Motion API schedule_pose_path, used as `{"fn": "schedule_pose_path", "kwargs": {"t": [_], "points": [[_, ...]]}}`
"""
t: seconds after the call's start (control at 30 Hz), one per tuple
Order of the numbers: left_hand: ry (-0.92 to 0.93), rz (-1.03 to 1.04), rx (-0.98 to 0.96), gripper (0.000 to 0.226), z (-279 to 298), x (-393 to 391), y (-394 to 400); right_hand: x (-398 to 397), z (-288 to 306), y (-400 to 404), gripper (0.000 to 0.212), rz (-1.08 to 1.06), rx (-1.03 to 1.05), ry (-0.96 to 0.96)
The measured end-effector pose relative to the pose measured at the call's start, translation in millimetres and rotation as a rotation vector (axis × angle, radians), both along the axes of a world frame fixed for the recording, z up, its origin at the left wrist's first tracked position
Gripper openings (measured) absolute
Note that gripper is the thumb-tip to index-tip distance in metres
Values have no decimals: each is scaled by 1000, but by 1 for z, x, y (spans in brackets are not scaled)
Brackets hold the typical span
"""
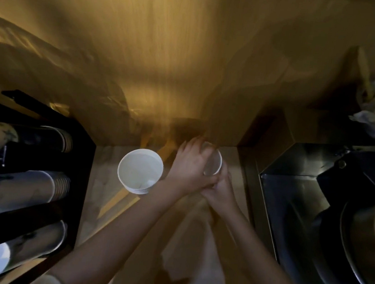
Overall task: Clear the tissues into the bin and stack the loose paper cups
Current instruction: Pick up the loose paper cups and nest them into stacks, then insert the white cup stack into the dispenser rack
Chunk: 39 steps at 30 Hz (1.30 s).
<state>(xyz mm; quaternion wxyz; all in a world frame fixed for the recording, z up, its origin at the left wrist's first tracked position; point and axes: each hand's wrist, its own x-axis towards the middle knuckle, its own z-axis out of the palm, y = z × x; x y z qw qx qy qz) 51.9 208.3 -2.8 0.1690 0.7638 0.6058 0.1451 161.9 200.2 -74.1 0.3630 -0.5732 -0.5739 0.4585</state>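
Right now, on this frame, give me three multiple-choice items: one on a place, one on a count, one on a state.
1. Where does the free-standing stack of white cups stand?
A. Left of the two hands
B. In the metal sink
C. Inside the black rack

2. How many rows of lying cups show in the black cup rack?
A. One
B. Three
C. Five

3. What is the state of the white cup by the wall?
A. Lying crushed
B. Standing untouched
C. Held by both hands

Answers:
1. A, the stack sits on the counter just left of the left hand.
2. B, three rows lie one below another.
3. C, the left hand and right hand both close around it.
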Motion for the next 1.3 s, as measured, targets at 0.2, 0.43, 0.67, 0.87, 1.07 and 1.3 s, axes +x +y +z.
{"fn": "schedule_pose_path", "kwargs": {"t": [0.2,0.43,0.67,0.87,1.07,1.3], "points": [[33,12,-76,74,-18,4,0,6,1,-16,68,6,-146,275],[83,-10,-50,79,-11,1,-13,-1,4,-23,35,-391,-839,512],[-274,46,229,83,21,-11,-52,-9,62,-54,63,-236,-824,948],[-520,236,502,80,61,-29,-96,-35,117,-75,59,-3,-692,1138],[-500,410,685,76,69,-78,-149,-87,139,-99,54,337,-605,1045],[-594,661,682,75,70,-139,-222,-158,150,-134,70,563,-353,712]]}}
